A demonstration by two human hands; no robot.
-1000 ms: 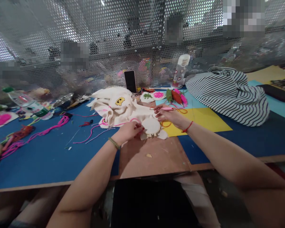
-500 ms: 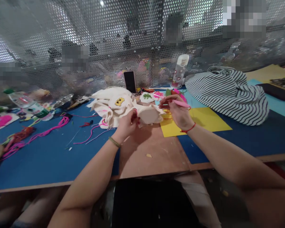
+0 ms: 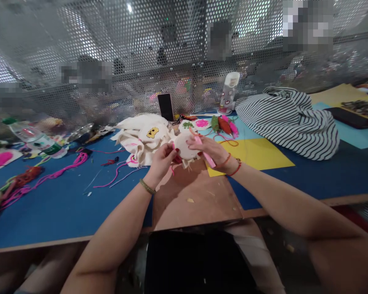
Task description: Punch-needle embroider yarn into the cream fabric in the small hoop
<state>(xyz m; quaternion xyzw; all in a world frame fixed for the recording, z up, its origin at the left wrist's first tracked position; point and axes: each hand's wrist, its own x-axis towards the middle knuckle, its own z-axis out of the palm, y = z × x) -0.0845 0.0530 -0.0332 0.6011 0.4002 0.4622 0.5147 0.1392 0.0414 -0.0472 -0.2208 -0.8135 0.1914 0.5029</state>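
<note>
My left hand (image 3: 163, 160) is closed on the left edge of an embroidery hoop (image 3: 184, 148) stretched with white cloth, its face turned up toward me. My right hand (image 3: 213, 152) grips a pink punch needle (image 3: 209, 159), a thick pen-like tool slanting down to the right, with the fingers over the hoop's right side. The tool's tip is hidden by the fingers. A short red-pink strand (image 3: 172, 170) hangs below the hoop near my left fingers. Crumpled white cloth (image 3: 138, 141) with a yellow animal-face motif (image 3: 152, 132) lies just behind my left hand.
A phone (image 3: 166, 107) leans upright at the back, with a bottle (image 3: 228, 93) to its right. Green, red and pink yarn bundles (image 3: 224, 125) lie by yellow paper (image 3: 263, 153). Striped fabric (image 3: 288, 122) sits at right. Pink yarn (image 3: 64, 165) and a plastic bottle (image 3: 35, 139) are left.
My right hand has come left and down onto the hoop, and the punch needle now slants downward. The hoop's face has turned more toward me. The yarn bundles behind are now uncovered.
</note>
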